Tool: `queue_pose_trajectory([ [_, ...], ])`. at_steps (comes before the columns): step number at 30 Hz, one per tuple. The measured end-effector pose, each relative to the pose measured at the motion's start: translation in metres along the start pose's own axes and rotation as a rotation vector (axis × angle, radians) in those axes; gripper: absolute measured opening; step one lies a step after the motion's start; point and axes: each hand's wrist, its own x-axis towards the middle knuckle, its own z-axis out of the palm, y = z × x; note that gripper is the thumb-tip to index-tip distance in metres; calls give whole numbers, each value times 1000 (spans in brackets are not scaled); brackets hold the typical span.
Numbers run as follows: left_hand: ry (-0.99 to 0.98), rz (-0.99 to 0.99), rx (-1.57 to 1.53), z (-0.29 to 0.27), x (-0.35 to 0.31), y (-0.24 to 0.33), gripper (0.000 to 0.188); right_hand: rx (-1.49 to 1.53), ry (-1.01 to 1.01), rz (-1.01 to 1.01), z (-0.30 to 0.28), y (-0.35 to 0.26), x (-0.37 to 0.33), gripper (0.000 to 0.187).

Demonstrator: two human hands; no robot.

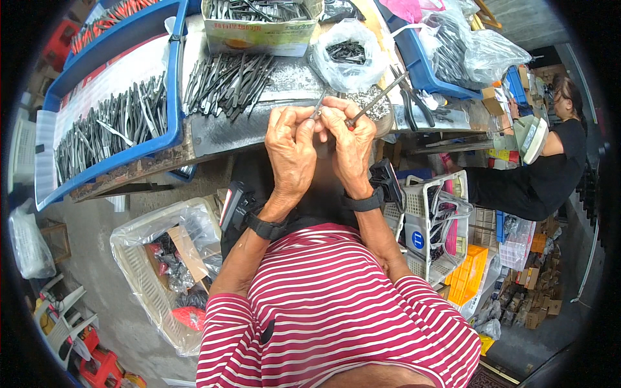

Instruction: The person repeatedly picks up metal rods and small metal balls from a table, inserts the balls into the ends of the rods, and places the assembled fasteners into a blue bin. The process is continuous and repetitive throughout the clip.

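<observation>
My left hand (291, 155) is closed in a pinch around a thin dark grey metal piece (319, 100), which points up between the fingertips. Close beside it, my right hand (350, 145) has its fingertips pressed in at the same spot. A long thin dark rod (383, 97) with a red part at my fingers sticks out of the right hand toward the upper right. What the right fingertips pinch is too small to make out. Beyond the hands are a pile of slim dark metal pieces (226, 84) and a clear plastic bag (349, 55) of small black parts.
A blue tray (173, 97) of similar pieces stands at left, a cardboard box (259, 37) behind the pile. Pliers (417, 103) lie right of a dish of tiny silvery parts (373, 107). Crates (149, 291) flank me below the bench. Another person (543, 161) sits at far right.
</observation>
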Motion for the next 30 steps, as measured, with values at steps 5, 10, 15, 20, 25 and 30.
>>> queue_pose_trajectory([
  [5,18,23,59,1,0,-4,7,-67,42,-9,3,0,0,17],
  [10,20,10,51,1,0,-5,7,-97,69,-13,5,0,-2,17],
  [15,18,-28,-14,0,3,-7,10,-320,64,-101,2,3,-3,19],
  [20,-48,-136,-159,-1,4,-8,11,-30,74,-8,2,3,2,20],
  [25,-59,-257,-285,-2,6,-2,11,-9,72,-61,2,-3,-3,22],
  [30,-171,-244,-430,-6,5,3,13,210,55,105,-2,-10,-1,25],
])
